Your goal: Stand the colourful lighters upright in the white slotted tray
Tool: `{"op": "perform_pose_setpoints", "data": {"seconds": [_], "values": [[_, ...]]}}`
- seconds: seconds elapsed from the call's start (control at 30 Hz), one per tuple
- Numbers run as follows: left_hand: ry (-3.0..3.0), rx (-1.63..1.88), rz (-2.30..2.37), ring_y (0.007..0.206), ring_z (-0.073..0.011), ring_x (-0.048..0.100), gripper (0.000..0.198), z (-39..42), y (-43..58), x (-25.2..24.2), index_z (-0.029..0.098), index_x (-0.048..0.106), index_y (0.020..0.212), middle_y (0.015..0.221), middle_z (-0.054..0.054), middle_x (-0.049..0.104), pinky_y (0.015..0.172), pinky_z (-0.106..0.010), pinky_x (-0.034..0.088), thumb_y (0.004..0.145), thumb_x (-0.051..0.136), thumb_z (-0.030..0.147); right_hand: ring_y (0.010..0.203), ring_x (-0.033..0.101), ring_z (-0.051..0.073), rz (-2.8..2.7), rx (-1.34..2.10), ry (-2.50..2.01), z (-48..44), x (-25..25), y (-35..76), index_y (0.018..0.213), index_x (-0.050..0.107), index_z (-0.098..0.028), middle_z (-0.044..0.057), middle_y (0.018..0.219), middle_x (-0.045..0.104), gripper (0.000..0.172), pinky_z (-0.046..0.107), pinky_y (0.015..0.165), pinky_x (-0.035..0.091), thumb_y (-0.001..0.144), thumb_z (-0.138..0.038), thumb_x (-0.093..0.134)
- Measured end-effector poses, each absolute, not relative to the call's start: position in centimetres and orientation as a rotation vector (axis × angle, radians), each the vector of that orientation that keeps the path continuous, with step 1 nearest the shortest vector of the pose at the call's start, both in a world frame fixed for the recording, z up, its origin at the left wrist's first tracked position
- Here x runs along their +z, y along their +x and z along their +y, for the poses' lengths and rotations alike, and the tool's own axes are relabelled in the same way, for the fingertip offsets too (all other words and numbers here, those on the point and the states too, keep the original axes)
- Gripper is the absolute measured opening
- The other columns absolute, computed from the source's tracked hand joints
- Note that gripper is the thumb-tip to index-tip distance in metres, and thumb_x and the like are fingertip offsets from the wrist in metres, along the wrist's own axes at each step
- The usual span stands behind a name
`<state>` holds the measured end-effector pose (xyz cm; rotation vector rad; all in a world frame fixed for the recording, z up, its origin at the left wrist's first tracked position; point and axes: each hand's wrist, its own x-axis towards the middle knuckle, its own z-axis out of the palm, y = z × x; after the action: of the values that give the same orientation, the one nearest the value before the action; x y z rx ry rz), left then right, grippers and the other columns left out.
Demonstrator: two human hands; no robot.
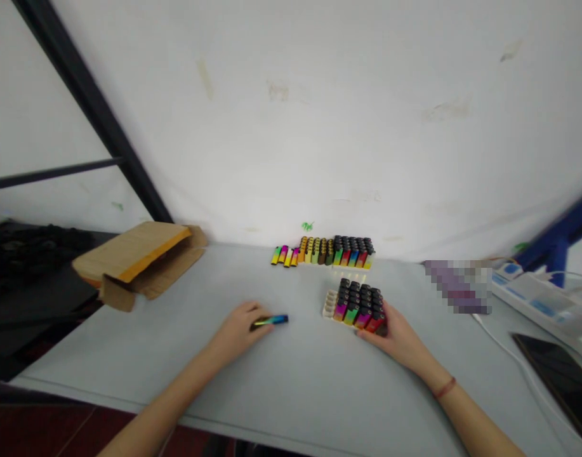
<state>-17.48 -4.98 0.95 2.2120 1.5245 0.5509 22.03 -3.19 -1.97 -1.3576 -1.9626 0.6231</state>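
Observation:
My left hand [245, 331] is closed around a shiny lighter [277, 320], its blue end pointing right, low over the table's middle; whether a second lighter lies under the fingers I cannot tell. On the right, my right hand [396, 336] grips the near right side of a white tray [329, 304] packed with colourful black-topped lighters [360, 304]. Bare round slots show along the tray's left end. Behind it, by the wall, stand two more groups, yellowish lighters [314, 251] and black-topped lighters [353, 252]. Several loose lighters [285, 256] lie left of them.
An open cardboard box [133, 254] lies on its side at the table's left. At the right are a pixelated purple item [455, 285], a white power strip [542, 304], a cable [514, 358] and a dark phone [557, 374]. The white wall [319, 127] borders the grey table [291, 381].

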Motion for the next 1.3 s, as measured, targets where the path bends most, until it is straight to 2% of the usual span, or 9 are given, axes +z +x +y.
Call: {"op": "perform_pose_setpoints", "data": {"seconds": [0.1, 0.2, 0.33, 0.43, 0.63, 0.77, 0.93, 1.1, 1.3], "values": [[2.007, 0.417, 2.054, 0.086, -0.0267, 0.067, 0.033, -1.4, -18.7, 1.5, 0.022, 0.071, 0.106, 0.095, -0.01, 0.072, 0.081, -0.037, 0.052, 0.092, 0.055, 0.047, 0.112, 0.067, 0.037, -1.944, 0.614, -1.36, -3.1, -2.2, 22.0, 0.133, 0.056, -0.019, 0.015, 0.124, 0.072, 0.071, 0.053, 0.099, 0.052, 0.076, -0.054, 0.078], [1.912, 0.318, 2.266, 0.095, -0.0286, 0.069, 0.043, 2.7, -18.3, 2.5, 0.022, 0.061, 0.127, 0.105, -0.011, 0.073, 0.079, -0.035, 0.051, 0.094, 0.053, 0.049, 0.113, 0.067, 0.037, -1.935, 0.609, -1.368, -3.1, -2.2, 22.0, 0.133, 0.056, -0.018, 0.015, 0.125, 0.071, 0.071, 0.053, 0.1, 0.052, 0.075, -0.054, 0.078], [1.834, 0.225, 2.446, 0.105, -0.0343, 0.069, 0.047, 6.7, -15.9, 3.1, 0.02, 0.062, 0.126, 0.117, -0.018, 0.07, 0.08, -0.038, 0.052, 0.1, 0.041, 0.053, 0.113, 0.067, 0.036, -1.954, 0.617, -1.346, -3.2, -1.9, 21.9, 0.133, 0.055, -0.018, 0.015, 0.124, 0.071, 0.071, 0.051, 0.099, 0.052, 0.077, -0.054, 0.077], [1.829, 0.257, 2.503, 0.107, -0.0348, 0.069, 0.048, 8.1, -14.6, 2.7, 0.018, 0.064, 0.128, 0.123, -0.02, 0.068, 0.083, -0.039, 0.053, 0.102, 0.038, 0.049, 0.113, 0.067, 0.036, -1.953, 0.595, -1.341, -3.2, -1.8, 21.9, 0.133, 0.055, -0.018, 0.015, 0.125, 0.071, 0.07, 0.052, 0.1, 0.052, 0.077, -0.055, 0.076], [2.016, 0.394, 2.353, 0.112, -0.0265, 0.068, 0.046, 8.7, -15.0, 1.9, 0.015, 0.061, 0.139, 0.126, -0.017, 0.068, 0.097, -0.035, 0.051, 0.102, 0.036, 0.027, 0.111, 0.067, 0.037, -1.973, 0.569, -1.378, -3.1, -2.1, 22.1, 0.136, 0.053, -0.016, 0.017, 0.123, 0.071, 0.077, 0.053, 0.098, 0.052, 0.076, -0.058, 0.075], [2.188, 0.466, 2.193, 0.116, -0.0231, 0.065, 0.042, 9.9, -16.2, 1.2, 0.015, 0.068, 0.129, 0.124, -0.015, 0.069, 0.106, -0.033, 0.047, 0.1, 0.039, 0.018, 0.107, 0.068, 0.036, -1.981, 0.569, -1.38, -3.0, -2.1, 22.2, 0.137, 0.053, -0.016, 0.017, 0.121, 0.072, 0.077, 0.052, 0.095, 0.054, 0.077, -0.058, 0.074], [2.283, 0.631, 2.013, 0.117, -0.025, 0.063, 0.042, 12.0, -17.0, 0.1, 0.014, 0.067, 0.131, 0.122, -0.016, 0.069, 0.111, -0.04, 0.046, 0.1, 0.041, 0.026, 0.107, 0.068, 0.037, -1.975, 0.562, -1.386, -3.0, -1.8, 22.1, 0.135, 0.054, -0.015, 0.017, 0.119, 0.073, 0.077, 0.05, 0.094, 0.054, 0.076, -0.059, 0.075], [2.416, 0.747, 1.685, 0.13, -0.0293, 0.055, 0.053, 12.4, -16.5, -1.1, 0.017, 0.068, 0.13, 0.138, -0.014, 0.059, 0.117, -0.042, 0.042, 0.084, 0.071, 0.043, 0.105, 0.068, 0.036, -1.973, 0.566, -1.402, -3.0, -1.6, 22.1, 0.133, 0.056, -0.016, 0.016, 0.117, 0.073, 0.075, 0.049, 0.093, 0.054, 0.075, -0.059, 0.077], [2.344, 0.875, 1.705, 0.119, -0.0273, 0.061, 0.032, 13.1, -15.0, -1.6, 0.02, 0.075, 0.113, 0.122, -0.011, 0.064, 0.112, -0.042, 0.046, 0.085, 0.07, 0.036, 0.105, 0.067, 0.036, -1.973, 0.57, -1.389, -3.0, -1.8, 22.2, 0.133, 0.054, -0.016, 0.016, 0.119, 0.072, 0.075, 0.052, 0.093, 0.054, 0.076, -0.058, 0.076]]}}
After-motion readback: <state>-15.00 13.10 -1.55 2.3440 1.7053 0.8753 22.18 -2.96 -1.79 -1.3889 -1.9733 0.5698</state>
